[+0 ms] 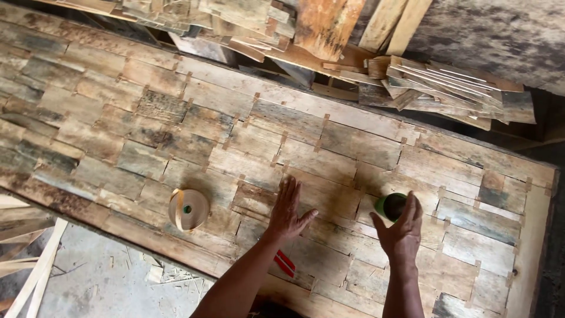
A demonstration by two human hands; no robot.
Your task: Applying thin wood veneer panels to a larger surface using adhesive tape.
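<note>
One head-worn camera is looking steeply down from above the person's own forearms, fairly near, onto a counter (329,147) of patched veneer pieces that is running diagonally from upper left to lower right across the frame. The view is facing away from the person, taking in a heap of wood strips (435,82) beyond the far edge at the top and a patch of floor (112,282) at lower left. No second view is overlapping it.

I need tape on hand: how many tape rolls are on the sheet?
2. A tan roll lies left of the left hand; a green-cored roll sits just beyond the right hand. The arms may hide others.
</note>
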